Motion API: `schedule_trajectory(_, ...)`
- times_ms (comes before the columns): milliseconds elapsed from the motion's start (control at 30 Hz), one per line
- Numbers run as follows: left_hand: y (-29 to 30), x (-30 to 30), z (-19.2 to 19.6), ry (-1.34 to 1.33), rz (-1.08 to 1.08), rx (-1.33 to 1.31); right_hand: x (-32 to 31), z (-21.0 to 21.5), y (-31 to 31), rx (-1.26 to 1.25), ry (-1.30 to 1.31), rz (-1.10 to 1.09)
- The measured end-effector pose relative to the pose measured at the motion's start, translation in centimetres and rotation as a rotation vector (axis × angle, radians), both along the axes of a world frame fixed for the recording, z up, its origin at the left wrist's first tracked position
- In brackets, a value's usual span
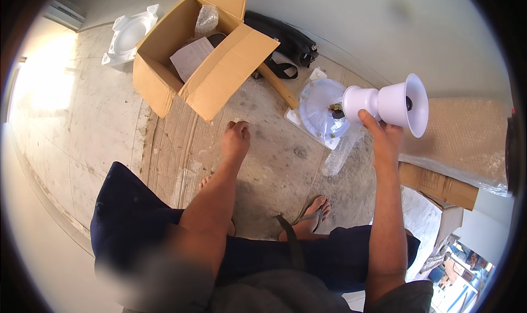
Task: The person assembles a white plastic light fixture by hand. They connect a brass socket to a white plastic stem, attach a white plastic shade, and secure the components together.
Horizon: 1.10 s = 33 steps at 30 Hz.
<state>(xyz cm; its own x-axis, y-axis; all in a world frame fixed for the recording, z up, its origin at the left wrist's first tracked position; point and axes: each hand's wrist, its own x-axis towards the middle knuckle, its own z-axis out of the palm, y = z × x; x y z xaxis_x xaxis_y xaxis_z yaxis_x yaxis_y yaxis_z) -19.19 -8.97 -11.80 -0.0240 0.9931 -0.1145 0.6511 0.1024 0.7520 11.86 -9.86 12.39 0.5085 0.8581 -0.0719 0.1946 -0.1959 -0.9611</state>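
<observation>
My right hand (pixel 386 137) is wrapped round the waist of a white spool-shaped part (pixel 387 107), lifted on its side at the right. Its wide flared end faces right and shows a dark hole. The narrower end overlaps a round white dish in clear plastic (pixel 317 105) on the floor, where a small dark and yellowish bit sits by its middle. My left hand (pixel 236 141) hovers over the cardboard-covered floor, below the open box, with its fingers curled closed. Whatever may be inside those fingers is hidden.
An open cardboard box (pixel 228 66) holds bubble wrap and a grey-white block. Beside it lie a white foam tray (pixel 132 34), a black bag (pixel 282 38) and a wooden stick (pixel 278 85). Bubble-wrapped cardboard (pixel 458 132) leans at the right wall; my feet are below.
</observation>
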Motion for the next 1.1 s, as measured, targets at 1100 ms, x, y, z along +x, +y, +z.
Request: schedule_trajectory(1100, -0.9, -1.2, 0.9, 0.054, 0.026, -0.032, 0.2, 0.0, -0.4, 0.012, -0.081, 0.042)
